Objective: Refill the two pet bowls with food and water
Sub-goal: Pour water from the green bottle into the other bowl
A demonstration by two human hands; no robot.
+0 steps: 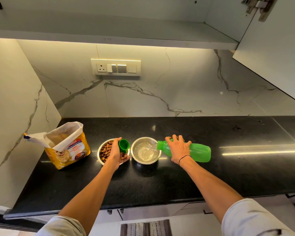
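Right hand (178, 148) wrapped around a translucent green plastic bottle (198, 152), fingers curled over its top side, thin black band at the wrist. Bottle tipped nearly flat, open neck pointing left over the rim of a round stainless-steel bowl (146, 150); clear water (147, 151) running from the neck and pooling in the bottom of that bowl.

Left hand (117, 153) gripping a small green plastic bottle cap (123, 145), open side facing right, held over a second round steel bowl (103, 151). Brown dry kibble (106, 151) piled in that bowl, partly hidden under the hand.

Both bowls just beside each other on the black polished stone counter (177, 183), kibble bowl on the left, water bowl on the right, roughly midway between the back wall and the front edge, toward the left end.

Further left, near the counter's back left corner, a yellow pet-food bag (70, 151) with a dog printed on its front, standing upright, top opened wide and white inner lining folded outward.

On the veined marble-look wall behind, a white switch-and-socket panel (115, 67).
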